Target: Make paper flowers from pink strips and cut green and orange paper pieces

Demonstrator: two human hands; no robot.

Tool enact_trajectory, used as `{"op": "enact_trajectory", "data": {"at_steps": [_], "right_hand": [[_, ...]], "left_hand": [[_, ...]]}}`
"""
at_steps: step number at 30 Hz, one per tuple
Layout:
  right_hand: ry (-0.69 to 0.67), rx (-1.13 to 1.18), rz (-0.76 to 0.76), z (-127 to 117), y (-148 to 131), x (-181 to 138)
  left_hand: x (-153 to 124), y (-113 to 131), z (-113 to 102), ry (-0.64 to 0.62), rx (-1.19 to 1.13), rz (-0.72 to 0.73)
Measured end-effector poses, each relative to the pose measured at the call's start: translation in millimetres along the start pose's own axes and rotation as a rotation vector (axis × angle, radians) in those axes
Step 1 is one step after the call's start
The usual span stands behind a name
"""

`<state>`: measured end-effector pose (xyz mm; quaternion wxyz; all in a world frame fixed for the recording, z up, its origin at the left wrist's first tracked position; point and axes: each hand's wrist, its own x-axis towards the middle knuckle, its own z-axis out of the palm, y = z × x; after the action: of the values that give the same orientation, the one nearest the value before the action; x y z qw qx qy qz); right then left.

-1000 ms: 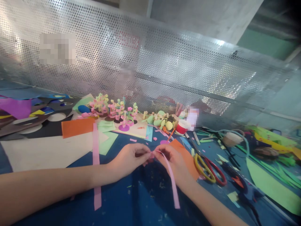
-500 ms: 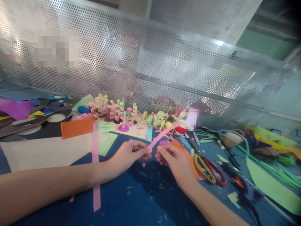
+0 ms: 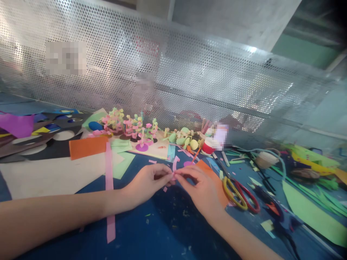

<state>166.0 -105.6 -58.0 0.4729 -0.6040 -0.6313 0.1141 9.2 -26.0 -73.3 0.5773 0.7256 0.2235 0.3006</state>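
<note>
Over the middle of the blue table, a pink paper strip (image 3: 176, 163) rises in a short curve from between my fingertips. My left hand (image 3: 149, 182) pinches its lower end between thumb and fingers. From the other side, my right hand (image 3: 202, 187) is closed at the same spot, its thumb and forefinger meeting the strip. The fingers hide how the lower part is folded. A longer pink paper strip (image 3: 109, 171) lies under my left forearm. Beside my right hand are an orange paper sheet (image 3: 219, 184) and scissors (image 3: 235, 193) with yellow and red handles.
Paper flower plants (image 3: 142, 135) stand at the back, near an orange paper piece (image 3: 88, 147) and a large pale sheet (image 3: 48, 175). A glue gun (image 3: 282, 209) with its cable lies at right, beside green paper (image 3: 311, 213). A perforated metal screen (image 3: 189, 72) stands behind.
The pink strip reached far to the upper right before; now only a short curved end shows above my fingers. My right hand has moved left to meet my left hand at the strip.
</note>
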Motion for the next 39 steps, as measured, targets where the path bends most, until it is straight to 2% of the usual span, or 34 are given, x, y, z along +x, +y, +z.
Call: {"op": "enact_trajectory", "data": {"at_steps": [8, 15, 18, 26, 32, 39], "right_hand": [[-0.118, 0.095, 0.075, 0, 4, 3], [-0.191, 0.298, 0.288, 0, 1, 3], [-0.191, 0.357, 0.322, 0, 1, 3], [-0.15, 0.395, 0.336, 3, 1, 4], [-0.101, 0.476, 0.375, 1, -5, 4], [-0.099, 0.487, 0.355, 4, 0, 3]], "left_hand": [[-2, 3, -1, -0.016, 0.064, 0.044], [2, 1, -4, 0.053, 0.074, 0.005], [3, 5, -5, 0.064, 0.052, -0.01], [2, 7, -5, -0.01, -0.022, -0.07], [3, 2, -6, -0.06, -0.036, -0.051], [3, 11, -5, -0.13, -0.148, -0.022]]}}
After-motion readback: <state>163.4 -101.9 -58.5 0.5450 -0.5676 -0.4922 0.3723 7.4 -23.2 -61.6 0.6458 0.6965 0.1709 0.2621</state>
